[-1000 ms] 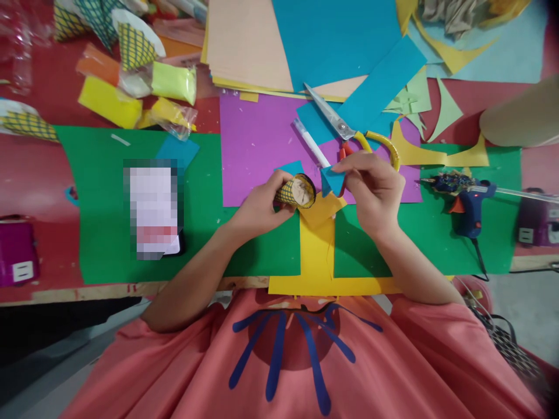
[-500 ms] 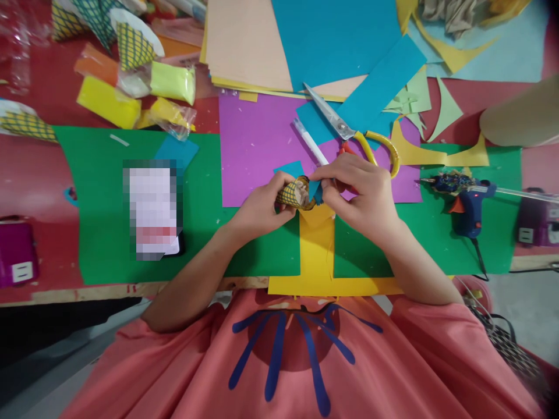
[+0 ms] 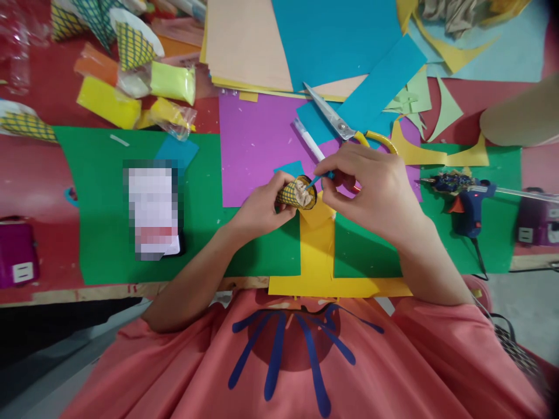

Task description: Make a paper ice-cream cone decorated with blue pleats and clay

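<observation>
My left hand [image 3: 265, 203] is closed around a small yellow cone with a dark grid pattern [image 3: 289, 194], its open end facing right. Crumpled pale material [image 3: 302, 193] shows inside the cone's dark rim. In a pinch, my right hand [image 3: 360, 183] holds a small piece of blue paper [image 3: 322, 176] at the cone's mouth; whether it touches the rim I cannot tell. Behind the right hand lie scissors with yellow handles [image 3: 343, 127] and a white pen [image 3: 309, 141]. Under the hands, a yellow paper strip [image 3: 317, 250] crosses the green sheet [image 3: 257, 256].
A blue glue gun [image 3: 470, 209] lies to the right, its cord running off the table edge. On the left sits a blurred-out phone [image 3: 152, 209]. Stacked coloured paper [image 3: 248, 46], more patterned cones [image 3: 135, 46] and yellow packets [image 3: 109, 102] occupy the far side.
My right hand has drawn back slightly to the right with the blue paper, uncovering the cone's mouth. The blue piece now appears narrower, seen edge-on. My left hand and the cone have barely moved.
</observation>
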### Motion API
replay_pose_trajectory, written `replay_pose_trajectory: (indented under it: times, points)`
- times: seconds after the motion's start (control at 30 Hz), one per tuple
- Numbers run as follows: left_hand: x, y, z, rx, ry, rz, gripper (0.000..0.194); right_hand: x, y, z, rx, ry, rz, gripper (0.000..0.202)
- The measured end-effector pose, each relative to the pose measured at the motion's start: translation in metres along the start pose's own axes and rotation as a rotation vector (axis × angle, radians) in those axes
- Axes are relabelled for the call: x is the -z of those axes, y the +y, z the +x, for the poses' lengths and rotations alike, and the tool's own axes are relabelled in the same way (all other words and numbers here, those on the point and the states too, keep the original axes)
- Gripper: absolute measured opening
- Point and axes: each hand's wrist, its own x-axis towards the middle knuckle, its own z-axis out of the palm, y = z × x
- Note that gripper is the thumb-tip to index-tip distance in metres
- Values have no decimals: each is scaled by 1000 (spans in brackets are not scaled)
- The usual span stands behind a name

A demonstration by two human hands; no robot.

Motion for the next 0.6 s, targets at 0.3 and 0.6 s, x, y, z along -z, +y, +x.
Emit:
replay_pose_trajectory:
  times: [0.3,0.6]
  points:
    - [-1,-1,1,35,10,-10,31,2,14,7,-97,-79,112,25]
    - [-1,0,1,43,46,-31,30,-11,28,-2,-259,-69,609,15]
